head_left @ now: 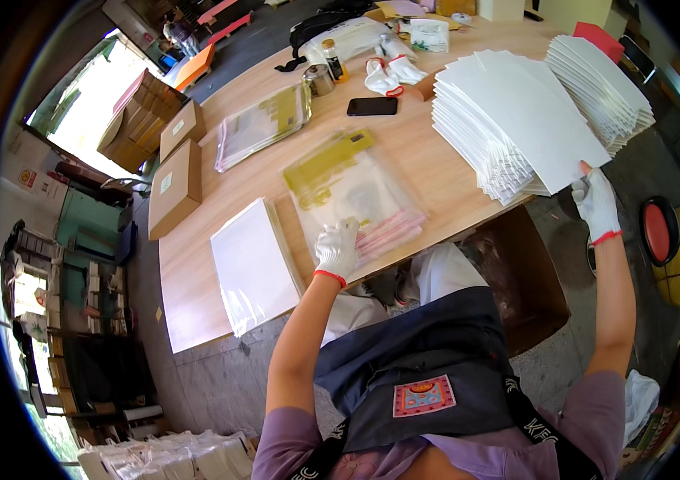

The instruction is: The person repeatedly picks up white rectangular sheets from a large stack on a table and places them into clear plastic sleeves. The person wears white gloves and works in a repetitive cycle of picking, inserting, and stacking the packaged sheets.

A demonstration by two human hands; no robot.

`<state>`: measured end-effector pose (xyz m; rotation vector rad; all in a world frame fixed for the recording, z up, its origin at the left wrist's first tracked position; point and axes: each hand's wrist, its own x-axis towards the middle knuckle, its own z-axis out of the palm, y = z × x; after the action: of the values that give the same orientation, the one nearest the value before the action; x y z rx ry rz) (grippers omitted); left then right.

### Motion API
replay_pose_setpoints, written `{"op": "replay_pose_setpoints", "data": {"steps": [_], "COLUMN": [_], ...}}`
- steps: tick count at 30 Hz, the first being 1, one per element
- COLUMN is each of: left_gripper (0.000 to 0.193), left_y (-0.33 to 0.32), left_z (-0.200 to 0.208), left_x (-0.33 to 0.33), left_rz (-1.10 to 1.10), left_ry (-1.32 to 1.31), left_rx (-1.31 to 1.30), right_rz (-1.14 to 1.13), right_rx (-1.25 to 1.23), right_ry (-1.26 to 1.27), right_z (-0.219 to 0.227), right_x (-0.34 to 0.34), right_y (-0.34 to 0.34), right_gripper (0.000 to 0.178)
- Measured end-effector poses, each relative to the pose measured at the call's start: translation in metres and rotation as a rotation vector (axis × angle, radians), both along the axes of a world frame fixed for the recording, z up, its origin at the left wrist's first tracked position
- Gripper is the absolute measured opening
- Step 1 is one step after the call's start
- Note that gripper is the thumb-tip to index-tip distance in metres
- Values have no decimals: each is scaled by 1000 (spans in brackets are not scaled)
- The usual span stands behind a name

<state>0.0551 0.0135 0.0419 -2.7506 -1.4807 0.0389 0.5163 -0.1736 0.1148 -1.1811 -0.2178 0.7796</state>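
My left hand [336, 248], in a white knit glove with a red cuff, rests on the near left part of a pile of clear plastic bags [372, 192] with yellow-gold print. Its fingers are slightly bent and a little apart. On the right, my gloved right hand [597, 204] pinches the near corner of a white sheet [538, 112]. That sheet lies on top of a fanned stack of white sheets [468, 148], its corner reaching past the table edge. The thumb shows at the corner; the other fingers are partly hidden.
On the wooden table [188, 272] lie a filled white stack [252, 260], another bag pile [266, 126], a phone [372, 106], a bottle [333, 62] and gloves [388, 76]. A second sheet stack [600, 92] stands far right. An open carton [544, 276] sits below the edge.
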Motion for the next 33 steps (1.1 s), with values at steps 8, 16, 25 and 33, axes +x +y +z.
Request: {"op": "replay_pose_setpoints", "data": {"steps": [8, 16, 25, 33], "left_gripper": [26, 23, 19, 23], "left_y": [16, 8, 1, 8], "left_z": [-21, -31, -19, -15], "left_x": [-37, -40, -34, -38], "left_rz": [1, -6, 8, -161], "left_ry": [-366, -512, -598, -873], "left_rx": [-100, -45, -35, -224], "right_rz": [322, 723, 417, 469], "right_rx": [64, -79, -7, 15], "right_ry": [0, 346, 463, 523], "right_z": [-6, -73, -103, -118], "right_x": [-120, -198, -216, -219], "right_y": [-50, -63, -64, -67], "right_gripper": [43, 56, 37, 35]}}
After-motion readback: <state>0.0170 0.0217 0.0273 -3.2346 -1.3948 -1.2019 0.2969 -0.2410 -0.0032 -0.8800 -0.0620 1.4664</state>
